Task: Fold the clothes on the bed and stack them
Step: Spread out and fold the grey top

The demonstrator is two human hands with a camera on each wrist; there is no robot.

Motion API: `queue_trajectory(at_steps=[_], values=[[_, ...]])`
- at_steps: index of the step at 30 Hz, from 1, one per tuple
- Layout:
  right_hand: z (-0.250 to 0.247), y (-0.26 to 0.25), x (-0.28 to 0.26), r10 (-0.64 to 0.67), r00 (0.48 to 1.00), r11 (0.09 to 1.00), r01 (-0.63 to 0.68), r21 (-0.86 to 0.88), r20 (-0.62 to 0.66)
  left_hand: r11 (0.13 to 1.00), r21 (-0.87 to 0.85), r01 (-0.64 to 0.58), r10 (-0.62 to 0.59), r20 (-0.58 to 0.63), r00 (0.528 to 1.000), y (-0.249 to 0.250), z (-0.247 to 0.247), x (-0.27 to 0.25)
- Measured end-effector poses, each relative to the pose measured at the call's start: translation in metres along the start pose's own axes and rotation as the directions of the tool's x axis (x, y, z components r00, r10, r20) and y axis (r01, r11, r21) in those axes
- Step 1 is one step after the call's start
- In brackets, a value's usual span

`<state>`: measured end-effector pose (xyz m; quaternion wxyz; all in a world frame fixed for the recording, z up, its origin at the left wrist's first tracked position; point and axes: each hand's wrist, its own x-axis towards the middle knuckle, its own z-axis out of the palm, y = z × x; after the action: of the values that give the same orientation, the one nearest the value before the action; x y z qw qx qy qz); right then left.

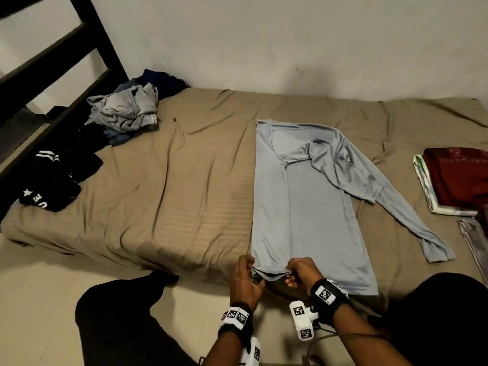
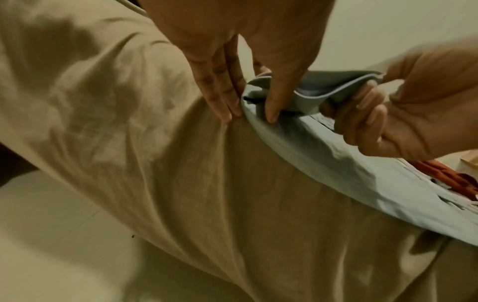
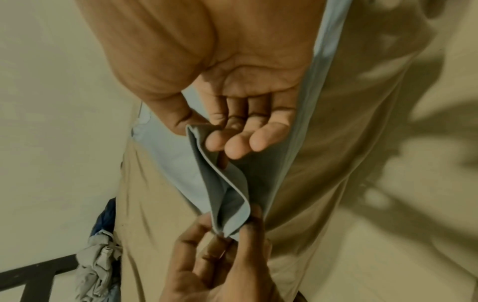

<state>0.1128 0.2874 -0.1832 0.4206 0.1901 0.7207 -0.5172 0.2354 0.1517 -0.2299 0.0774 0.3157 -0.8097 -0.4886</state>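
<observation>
A light blue long-sleeve shirt (image 1: pixel 309 207) lies flat on the tan bed (image 1: pixel 171 180), its left side folded in and one sleeve (image 1: pixel 412 220) stretched out to the right. Both hands hold its bottom hem at the bed's near edge. My left hand (image 1: pixel 249 269) pinches the hem's left corner (image 3: pixel 227 230) between thumb and fingers. A short way to the right, my right hand (image 1: pixel 290 274) pinches the same hem (image 2: pixel 323 90), which is lifted slightly and sags open between the two hands. The right hand's fingers (image 3: pixel 232 143) curl under the cloth.
Unfolded clothes lie at the bed's back left: a grey heap (image 1: pixel 124 112) and black garments (image 1: pixel 60 175). A folded stack with a maroon piece (image 1: pixel 459 175) on top sits at the right edge. A dark frame (image 1: pixel 52 62) stands at left. My knees are on the tiled floor (image 1: pixel 39 299).
</observation>
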Motion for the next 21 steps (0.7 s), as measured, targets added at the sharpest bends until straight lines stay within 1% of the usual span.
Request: queue_trajectory(at_steps=[1,2,7,10,11,13,15,17,21], values=[[-0.001,-0.002,-0.001,-0.009,1.0,1.0,0.009,0.004,0.007,0.998,0.048,-0.051,0.05,0.018,0.999,-0.003,0.002,0.003],[-0.002,-0.003,-0.002,-0.018,1.0,1.0,0.018,0.01,0.018,0.993,0.091,-0.071,0.07,0.02,0.997,-0.004,0.005,0.006],[-0.009,-0.009,-0.003,-0.041,0.997,0.998,0.038,0.047,0.066,0.979,0.193,-0.058,0.048,0.057,0.997,0.003,0.001,0.012],[-0.011,-0.01,0.0,-0.021,0.998,0.998,0.018,0.056,0.051,0.959,0.274,-0.078,0.071,0.034,0.997,0.009,-0.01,0.008],[-0.011,-0.01,0.0,-0.015,0.999,0.998,0.012,0.059,0.045,0.946,0.308,-0.106,0.094,0.053,0.994,0.011,-0.013,0.005],[-0.01,-0.007,0.001,-0.006,0.999,0.999,0.004,0.054,0.037,0.918,0.358,-0.167,0.124,0.142,0.982,0.013,-0.017,0.002],[-0.009,-0.004,0.002,-0.001,1.0,1.0,0.0,0.029,0.029,0.909,0.373,-0.187,0.13,0.173,0.976,0.012,-0.016,0.002],[-0.008,-0.002,0.003,0.004,1.0,1.0,-0.004,-0.022,0.024,0.912,0.384,-0.143,0.098,0.134,0.986,0.01,-0.012,0.003],[-0.01,0.003,0.001,0.022,1.0,0.983,-0.017,-0.184,0.022,0.933,0.359,0.003,-0.031,0.071,0.997,0.0,-0.01,-0.002]])
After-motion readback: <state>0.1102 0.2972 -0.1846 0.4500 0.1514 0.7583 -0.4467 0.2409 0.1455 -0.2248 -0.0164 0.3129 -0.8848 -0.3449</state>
